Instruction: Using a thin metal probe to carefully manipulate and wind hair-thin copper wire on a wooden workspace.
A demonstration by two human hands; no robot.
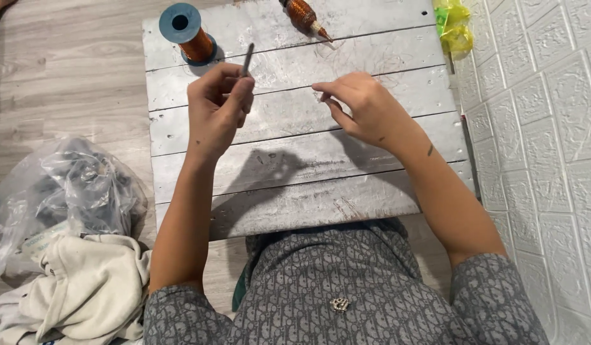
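- The left hand [215,108] is closed around a thin grey rod [247,59], pinched between thumb and forefinger so that its upper end sticks out above the knuckles, tilted toward the far side of the table [295,185].
- The right hand [365,105] hovers above the middle planks with thumb and forefinger pressed together, apparently pinching something very fine. A strand of copper wire seems likely, but it is too thin to make out.
- The rod looks stiff, light and smooth. A firm pinch low on the shaft, as now, should keep it from twisting and leaves the tip free.
- Fine wire, if that is what the right hand has, would be soft, easily kinked and prone to snap under a sharp tug, so it is best held with the fingertips under gentle, even tension.
- A spool of copper wire [188,35] with blue flanges stands upright at the far left of the table, well apart from both hands.
- A second copper-wound bobbin [302,16] lies on its side at the far edge.
- A yellow-green plastic wrapper [454,25] sits by the far right corner, beside the white wall [544,128].
- On the floor to the left lie a clear plastic bag [71,185] and a pale cloth [84,287].
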